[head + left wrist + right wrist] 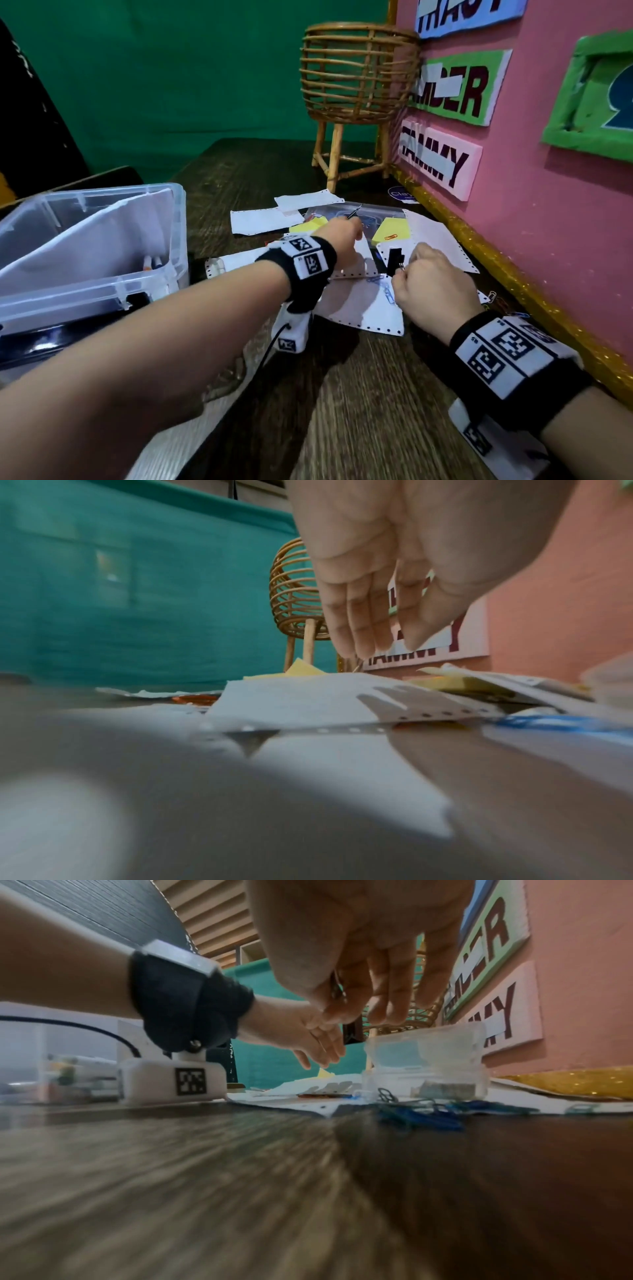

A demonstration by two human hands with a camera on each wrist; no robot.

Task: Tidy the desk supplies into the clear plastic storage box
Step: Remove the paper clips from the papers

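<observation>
- Your right hand (432, 281), near the dark wooden desk's (342, 394) right edge, pinches a black metal binder clip (394, 261) by its wire handle.
- Your left hand (337, 240) hangs over the scattered white perforated papers (363, 308), fingers straight and close together, holding nothing.
- Blue paper clips (424, 1115) lie under your right hand.
- At the desk's left edge stands the clear plastic storage box (102, 274), pens and paper inside.

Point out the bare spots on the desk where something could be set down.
Bare dark wooden desk shows between the two forearms, and between the clear plastic storage box and the rattan basket stand. Around both hands, loose white papers crowd it.
</observation>
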